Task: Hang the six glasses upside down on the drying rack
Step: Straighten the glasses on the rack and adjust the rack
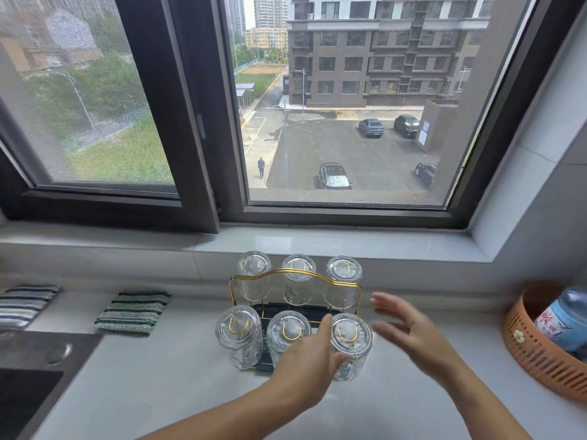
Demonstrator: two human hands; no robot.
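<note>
Six ribbed clear glasses [350, 344] hang inverted on gold-wire rack [295, 276].

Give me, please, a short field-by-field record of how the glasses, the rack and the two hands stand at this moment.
glasses on rack: six, all upside down, three in back row, three in front row
drying rack: gold wire frame on dark base, on the white counter
left hand: touching the front right glass, grip unclear
right hand: open, blurred, beside that glass, holding nothing
folded cloths: left of rack
orange basket: far right, holds a water bottle
task state: looks done
</note>
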